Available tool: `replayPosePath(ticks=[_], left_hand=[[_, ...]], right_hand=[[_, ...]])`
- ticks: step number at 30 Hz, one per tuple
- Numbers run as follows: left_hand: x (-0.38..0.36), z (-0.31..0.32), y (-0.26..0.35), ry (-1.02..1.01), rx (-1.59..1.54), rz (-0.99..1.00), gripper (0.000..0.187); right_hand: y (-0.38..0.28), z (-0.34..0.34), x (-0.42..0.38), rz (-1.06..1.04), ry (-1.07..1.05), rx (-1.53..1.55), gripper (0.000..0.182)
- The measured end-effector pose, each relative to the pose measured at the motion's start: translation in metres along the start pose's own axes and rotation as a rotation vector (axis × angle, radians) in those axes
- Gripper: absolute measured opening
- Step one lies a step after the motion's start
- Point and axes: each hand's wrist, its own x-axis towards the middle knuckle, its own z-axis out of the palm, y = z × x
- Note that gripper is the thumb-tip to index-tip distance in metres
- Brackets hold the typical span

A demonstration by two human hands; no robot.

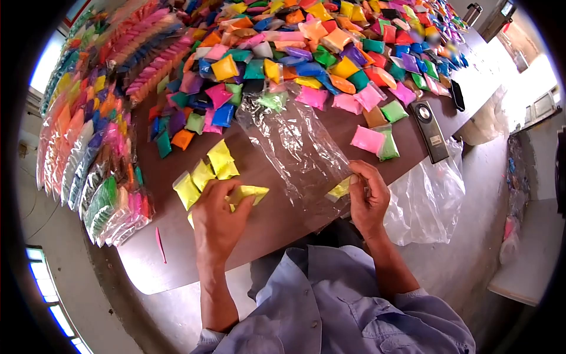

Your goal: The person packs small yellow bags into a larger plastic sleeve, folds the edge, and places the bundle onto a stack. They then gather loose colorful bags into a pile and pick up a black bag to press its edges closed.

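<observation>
My left hand (219, 215) is closed on a small yellow packet (252, 192), gripped between thumb and fingers. Several more yellow packets (203, 174) lie on the table just beyond that hand. My right hand (369, 197) pinches the near end of a long clear plastic bag (295, 141), which lies flat across the table. Inside the bag, by my right fingertips, is one yellow packet (338, 190); a pale green packet (272, 100) shows at the bag's far end.
A big heap of coloured packets (283, 53) covers the table's far side. Filled clear bags (88, 153) of packets stack up at the left. A pink stick (160, 245) lies near the left edge. A dark device with a round dial (430, 131) and a black phone-like object (457, 95) lie right.
</observation>
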Motion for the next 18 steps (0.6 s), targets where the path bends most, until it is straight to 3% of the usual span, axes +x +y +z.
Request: replayPosePath(ticks=[1,5,10,14,18], left_hand=[[0.0,-0.004,0.005,-0.012,-0.126,-0.116,0.031],[0.0,0.014,0.033,0.024,-0.356,-0.082,0.028],[-0.001,0.016,0.059,0.229,-0.302,0.01,0.026],[0.004,0.047,0.047,0.144,-0.292,-0.001,0.026],[0.001,0.097,0.039,0.08,-0.317,0.115,0.024]], right_hand=[[-0.001,0.0,0.0,-0.002,-0.001,0.004,0.022],[-0.001,0.001,0.001,-0.006,0.001,0.022,0.024],[-0.002,-0.002,0.001,0.012,-0.008,0.022,0.023],[-0.001,0.0,0.001,0.008,-0.003,0.026,0.023],[-0.003,-0.002,0.002,0.003,-0.004,0.007,0.022]])
